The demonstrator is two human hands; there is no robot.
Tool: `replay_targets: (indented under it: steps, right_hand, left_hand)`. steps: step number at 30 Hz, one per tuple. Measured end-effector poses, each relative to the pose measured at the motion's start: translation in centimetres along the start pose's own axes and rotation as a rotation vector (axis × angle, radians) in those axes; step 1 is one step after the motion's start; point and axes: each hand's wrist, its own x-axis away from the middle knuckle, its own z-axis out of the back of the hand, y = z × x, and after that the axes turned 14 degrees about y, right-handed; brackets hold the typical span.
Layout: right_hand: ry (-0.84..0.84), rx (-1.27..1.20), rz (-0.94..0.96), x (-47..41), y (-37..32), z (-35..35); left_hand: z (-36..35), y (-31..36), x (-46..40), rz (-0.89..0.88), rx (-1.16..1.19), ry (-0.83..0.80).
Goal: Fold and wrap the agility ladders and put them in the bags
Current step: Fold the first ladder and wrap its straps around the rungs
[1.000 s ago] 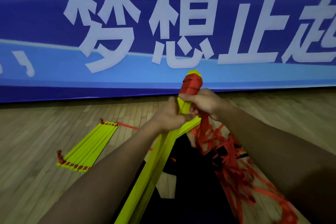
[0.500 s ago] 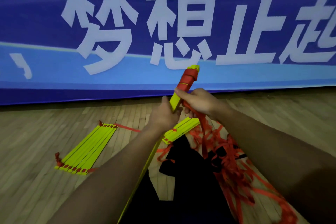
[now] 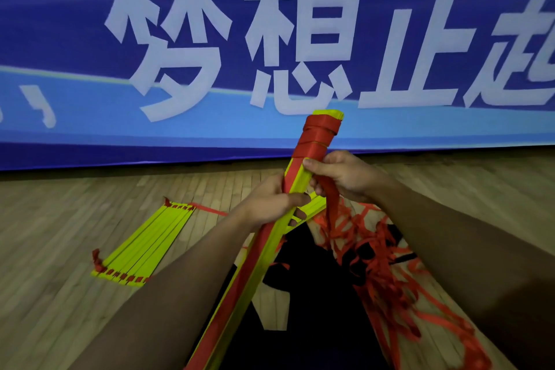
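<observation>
I see my left hand point(image 3: 271, 203) curled round the middle of a stacked bundle of yellow rungs point(image 3: 261, 252), which tilts up and away from me toward the blue banner point(image 3: 210, 39). The bundle's top end is bound in turns of red strap point(image 3: 318, 137). My right hand point(image 3: 342, 176) pinches the strap just below those turns, fingers against the rungs, and the strap hangs down from it into a loose red tangle point(image 3: 387, 276) on the wooden floor point(image 3: 54, 234). A dark bag point(image 3: 312, 294) lies under the bundle, beside the tangle. A second folded ladder point(image 3: 144, 245) lies flat on the floor to the left, well apart.
</observation>
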Motion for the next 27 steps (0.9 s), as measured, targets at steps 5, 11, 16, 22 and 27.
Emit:
replay_targets:
  steps: [5,11,16,22,27]
  right_hand:
    - [0.066,0.153,-0.004,-0.1,-0.4,-0.8]
    - [0.256,0.194,-0.061,-0.1,-1.2,-2.8]
    - [0.228,0.234,-0.060,0.1,-1.2,-1.5]
    - [-0.011,0.077,0.027,0.0,-1.2,-1.0]
    - [0.014,0.252,-0.002,0.2,-1.3,-0.5]
  left_hand:
    - [0.0,-0.8,-1.7,-0.037,-0.268,0.242]
    - [-2.4,-1.3,-0.6,-0.276,-1.018,0.509]
    - [-0.2,-1.6,-1.7,-0.210,-0.690,0.242]
    - [2.1,-1.7,-0.8,0.282,0.286,-0.220]
    - [0.7,-0.8,-0.8,0.238,0.109,0.087]
